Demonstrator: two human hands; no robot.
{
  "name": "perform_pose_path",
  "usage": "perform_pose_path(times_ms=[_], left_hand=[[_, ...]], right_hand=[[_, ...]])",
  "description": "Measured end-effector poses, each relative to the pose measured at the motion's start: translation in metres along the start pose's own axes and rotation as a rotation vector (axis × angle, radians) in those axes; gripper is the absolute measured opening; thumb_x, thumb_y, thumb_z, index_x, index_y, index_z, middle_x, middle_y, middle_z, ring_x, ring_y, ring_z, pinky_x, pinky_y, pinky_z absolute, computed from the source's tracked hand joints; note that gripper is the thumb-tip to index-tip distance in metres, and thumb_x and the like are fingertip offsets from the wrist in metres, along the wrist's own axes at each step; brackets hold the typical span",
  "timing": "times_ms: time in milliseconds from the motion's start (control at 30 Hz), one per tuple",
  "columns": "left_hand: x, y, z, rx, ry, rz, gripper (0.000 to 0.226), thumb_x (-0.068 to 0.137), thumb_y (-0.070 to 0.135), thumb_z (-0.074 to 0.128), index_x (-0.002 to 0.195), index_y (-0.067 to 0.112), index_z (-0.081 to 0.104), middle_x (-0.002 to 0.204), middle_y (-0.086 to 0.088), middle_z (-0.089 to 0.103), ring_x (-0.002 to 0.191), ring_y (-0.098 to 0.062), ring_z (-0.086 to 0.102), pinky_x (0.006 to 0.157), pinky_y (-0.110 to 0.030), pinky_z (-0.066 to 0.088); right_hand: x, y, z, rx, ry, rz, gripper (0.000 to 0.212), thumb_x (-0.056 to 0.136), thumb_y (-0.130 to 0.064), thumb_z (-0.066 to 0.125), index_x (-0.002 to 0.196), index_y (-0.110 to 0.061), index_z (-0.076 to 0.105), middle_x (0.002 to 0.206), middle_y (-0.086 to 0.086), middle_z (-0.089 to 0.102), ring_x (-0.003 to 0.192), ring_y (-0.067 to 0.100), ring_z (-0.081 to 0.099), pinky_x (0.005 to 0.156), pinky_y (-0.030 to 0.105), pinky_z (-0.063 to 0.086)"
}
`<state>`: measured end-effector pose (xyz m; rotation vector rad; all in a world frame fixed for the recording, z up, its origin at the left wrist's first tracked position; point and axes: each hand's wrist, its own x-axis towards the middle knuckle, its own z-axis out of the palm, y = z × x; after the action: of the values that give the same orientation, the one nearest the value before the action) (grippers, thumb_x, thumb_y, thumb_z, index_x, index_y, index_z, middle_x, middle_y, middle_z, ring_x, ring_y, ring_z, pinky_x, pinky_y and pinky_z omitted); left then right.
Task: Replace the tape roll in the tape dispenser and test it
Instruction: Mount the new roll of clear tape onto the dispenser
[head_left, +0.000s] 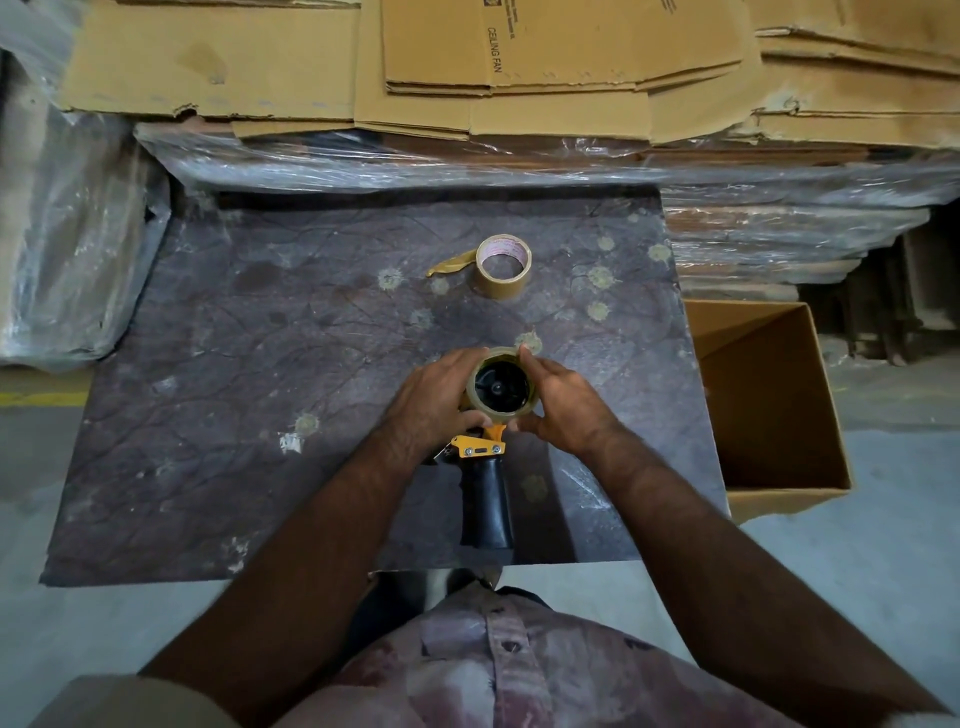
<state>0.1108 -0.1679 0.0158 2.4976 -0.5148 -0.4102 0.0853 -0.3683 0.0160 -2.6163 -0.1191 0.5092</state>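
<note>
A tape dispenser (485, 488) with a black handle and a yellow frame lies on the dark table (218, 395), handle toward me. A brown tape roll (475, 402) sits around its black hub. My left hand (434, 402) grips the left side of this roll and my right hand (561, 402) grips its right side. Farther back on the table lies a second, thin tape roll (503, 266), nearly all core, with a loose crumpled tail sticking out to its left.
An open cardboard box (769, 405) stands on the floor right of the table. Flattened cartons (519, 62) on plastic-wrapped stacks (415, 161) fill the space behind the table. More wrapped goods (72, 234) sit at the left.
</note>
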Motion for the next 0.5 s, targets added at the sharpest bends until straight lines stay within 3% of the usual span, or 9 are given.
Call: perform_pose_path(times_ms=[233,500], left_hand=[[0.006,-0.001,-0.004,-0.028,-0.047,-0.008,0.096,0.065,0.045,0.089,0.146,0.023,0.043,0.143,0.003,0.055,0.127,-0.019,0.054,0.102,-0.038,0.047],[0.006,-0.004,0.006,-0.019,-0.037,-0.003,0.092,0.07,0.034,0.088,0.149,0.021,0.044,0.157,0.001,0.044,0.142,-0.02,0.045,0.116,-0.039,0.038]], right_hand=[[0.006,-0.002,-0.003,0.017,-0.038,0.0,0.112,0.074,-0.043,0.084,0.158,-0.008,0.019,0.148,0.02,0.047,0.133,0.036,0.048,0.107,0.037,0.043],[0.003,-0.003,0.005,0.015,-0.008,0.014,0.105,0.079,-0.035,0.082,0.159,-0.011,0.018,0.152,0.018,0.043,0.132,0.038,0.049,0.106,0.042,0.047]])
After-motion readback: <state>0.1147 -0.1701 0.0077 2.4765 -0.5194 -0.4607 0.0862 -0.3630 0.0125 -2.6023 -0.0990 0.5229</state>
